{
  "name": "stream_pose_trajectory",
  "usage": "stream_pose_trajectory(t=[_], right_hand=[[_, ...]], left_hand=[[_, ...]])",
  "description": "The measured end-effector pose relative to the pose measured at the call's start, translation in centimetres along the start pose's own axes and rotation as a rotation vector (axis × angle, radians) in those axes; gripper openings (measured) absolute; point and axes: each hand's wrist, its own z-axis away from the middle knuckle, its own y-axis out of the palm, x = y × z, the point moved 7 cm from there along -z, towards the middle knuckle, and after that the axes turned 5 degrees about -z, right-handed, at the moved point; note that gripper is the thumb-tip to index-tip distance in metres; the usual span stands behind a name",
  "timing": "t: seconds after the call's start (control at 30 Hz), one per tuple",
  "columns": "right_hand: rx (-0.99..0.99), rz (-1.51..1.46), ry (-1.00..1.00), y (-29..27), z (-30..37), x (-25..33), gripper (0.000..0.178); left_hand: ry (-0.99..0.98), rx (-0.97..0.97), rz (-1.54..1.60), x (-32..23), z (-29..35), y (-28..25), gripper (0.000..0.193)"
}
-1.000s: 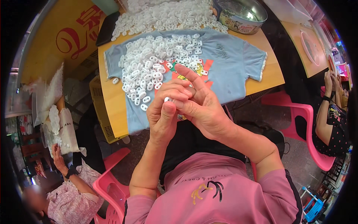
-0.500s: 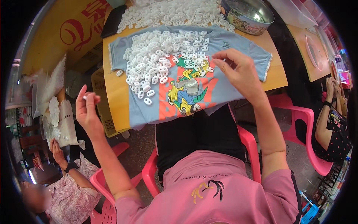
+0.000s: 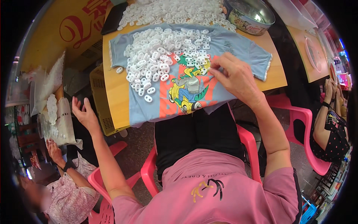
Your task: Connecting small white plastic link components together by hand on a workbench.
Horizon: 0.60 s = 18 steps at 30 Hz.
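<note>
A pile of small white plastic pieces with two holes (image 3: 149, 59) lies on a blue-grey T-shirt (image 3: 143, 112) spread over the table. On the right side of the pile, squarer pieces (image 3: 190, 59) lie spread in a thinner layer over the shirt's cartoon print (image 3: 190, 89). My right hand (image 3: 236, 76) is at that edge, thumb and forefinger closed on a small white piece that they partly cover. Off the table's left edge, my left hand (image 3: 85, 114) is raised with its fingers apart and nothing visible in it.
More white pieces (image 3: 175, 15) cover the far end of the wooden table (image 3: 117, 108). A round metal tin (image 3: 250, 18) stands at the far right, a dark flat object (image 3: 115, 18) at the far left. A yellow crate (image 3: 100, 93) sits below left. Other people work at both sides.
The white piece in my left hand is gone, and its fingers have spread as the hand shifted slightly down. My right hand moved down and left to the pieces' edge, its fingertips closing.
</note>
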Motion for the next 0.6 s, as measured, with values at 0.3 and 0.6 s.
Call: stream_pose_trajectory(t=[0.3, 0.6], right_hand=[[0.088, -0.814, 0.309, 0.3, 2.0, 0.7, 0.014], [0.044, -1.116, 0.394, -0.3, 4.4, 1.4, 0.011]], left_hand=[[0.236, 0.704, 0.717, -25.0, 10.7, 4.4, 0.016], [-0.105, 0.93, 1.086, -29.2, 16.2, 10.6, 0.013]])
